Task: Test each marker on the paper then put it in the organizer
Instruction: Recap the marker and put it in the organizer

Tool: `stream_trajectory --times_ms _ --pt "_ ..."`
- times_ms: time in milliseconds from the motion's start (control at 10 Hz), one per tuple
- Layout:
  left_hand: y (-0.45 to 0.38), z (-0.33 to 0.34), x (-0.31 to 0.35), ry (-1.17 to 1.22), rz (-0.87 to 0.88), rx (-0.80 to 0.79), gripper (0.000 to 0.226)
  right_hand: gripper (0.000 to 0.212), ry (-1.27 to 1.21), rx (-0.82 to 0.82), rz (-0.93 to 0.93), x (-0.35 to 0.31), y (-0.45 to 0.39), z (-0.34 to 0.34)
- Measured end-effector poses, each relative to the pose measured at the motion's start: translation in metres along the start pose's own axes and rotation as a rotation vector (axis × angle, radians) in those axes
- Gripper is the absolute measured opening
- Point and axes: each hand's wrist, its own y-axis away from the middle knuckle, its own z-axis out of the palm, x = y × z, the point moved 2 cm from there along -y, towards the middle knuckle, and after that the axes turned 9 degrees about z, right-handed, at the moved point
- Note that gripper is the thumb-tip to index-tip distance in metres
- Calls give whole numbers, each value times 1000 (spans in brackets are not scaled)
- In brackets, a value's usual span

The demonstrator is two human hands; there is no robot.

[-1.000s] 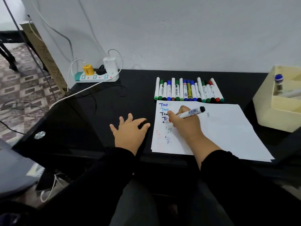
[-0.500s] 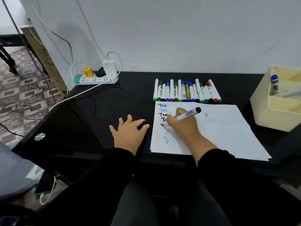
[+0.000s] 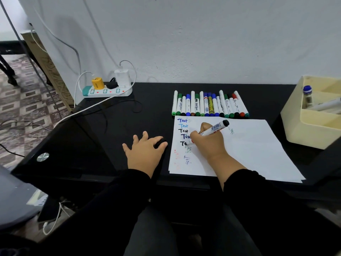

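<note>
While the left hand (image 3: 145,151) lies flat on the black worktop (image 3: 110,130), right-hand fingers (image 3: 195,135) grasping the black marker (image 3: 212,130) have moved down the paper (image 3: 258,150), adding another test word before storage.

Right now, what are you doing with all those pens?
A person is testing markers. The right hand holds a marker with its tip on the paper, writing another "Test" under earlier ones. The left hand rests on the black table, with a black cap under its fingers. A row of markers waits above the paper, and a few already sit in the organizer.
</note>
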Motion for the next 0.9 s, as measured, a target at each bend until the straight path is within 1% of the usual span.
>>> stream_trajectory --times_ms 100,300,600,700,800,900 --pt "1 0 0 2 4 4 42 39 -41 27 14 0 -1 -1" --pt "1 0 0 -1 3 4 41 40 -38 10 -11 0 1 -2" --pt "0 0 0 -8 4 1 42 36 -98 41 12 1 -3 -4" --pt "0 1 -1 -13 6 5 42 38 -65 11 -5 2 -3 -3" --pt "0 1 -1 -17 7 2 42 39 -111 2 10 3 -4 -3" --pt "0 0 -1 -9 5 -3 42 36 -231 25 97 1 -5 -7"
